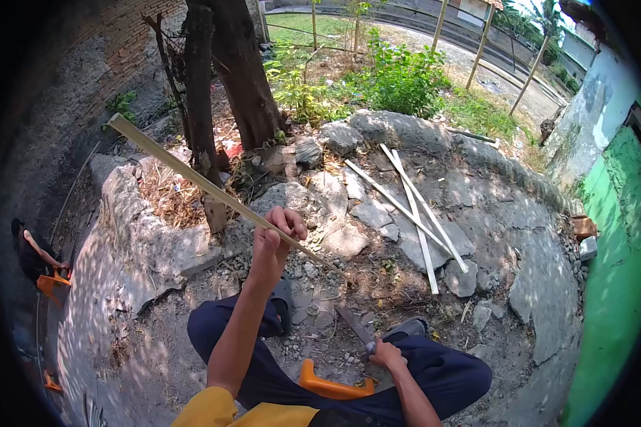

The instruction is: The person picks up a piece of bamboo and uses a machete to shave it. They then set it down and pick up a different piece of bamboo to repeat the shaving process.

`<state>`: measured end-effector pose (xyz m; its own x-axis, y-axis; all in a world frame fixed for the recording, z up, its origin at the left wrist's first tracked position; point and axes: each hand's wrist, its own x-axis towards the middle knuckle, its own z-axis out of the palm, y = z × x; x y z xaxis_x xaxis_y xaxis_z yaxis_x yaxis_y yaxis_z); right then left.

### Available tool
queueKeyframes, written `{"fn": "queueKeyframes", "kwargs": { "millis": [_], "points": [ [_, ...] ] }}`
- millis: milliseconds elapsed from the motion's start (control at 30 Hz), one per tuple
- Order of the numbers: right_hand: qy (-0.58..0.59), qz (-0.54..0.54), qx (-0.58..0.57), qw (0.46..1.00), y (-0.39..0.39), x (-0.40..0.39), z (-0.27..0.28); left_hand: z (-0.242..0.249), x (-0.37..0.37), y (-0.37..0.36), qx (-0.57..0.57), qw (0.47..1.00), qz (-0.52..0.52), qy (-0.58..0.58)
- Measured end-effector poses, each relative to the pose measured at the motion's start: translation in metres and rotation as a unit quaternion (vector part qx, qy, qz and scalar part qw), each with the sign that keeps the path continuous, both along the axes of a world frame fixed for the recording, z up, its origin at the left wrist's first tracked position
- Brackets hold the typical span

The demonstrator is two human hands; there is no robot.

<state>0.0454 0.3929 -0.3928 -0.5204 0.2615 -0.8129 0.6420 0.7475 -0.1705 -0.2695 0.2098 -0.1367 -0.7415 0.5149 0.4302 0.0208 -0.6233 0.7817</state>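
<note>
My left hand (276, 235) is closed around a long, pale bamboo strip (185, 171). The strip slants from the upper left, where its end is raised, down to the right in front of my knees. Low over my right leg, my right hand (388, 354) grips the handle of a large knife (356, 327). Its broad, dark blade points up and to the left, apart from the strip. Several more pale strips, one of them a bamboo strip (384, 188), lie crossed on the broken concrete ahead of me.
An orange plastic stool (335, 386) shows between my legs. Cracked concrete slabs (434, 242) and rubble cover the ground. Tree trunks (238, 78) rise ahead to the left, and a green wall (609, 270) stands at right. Another person (35, 252) sits at far left.
</note>
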Motion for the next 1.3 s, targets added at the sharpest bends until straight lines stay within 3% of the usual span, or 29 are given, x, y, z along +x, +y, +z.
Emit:
{"fn": "queueKeyframes", "kwargs": {
  "millis": [1300],
  "points": [
    [0.008,-0.008,0.001,1.000,0.000,0.001,-0.003,0.011,0.007,0.004,0.029,0.995,-0.066,-0.070]
  ]
}}
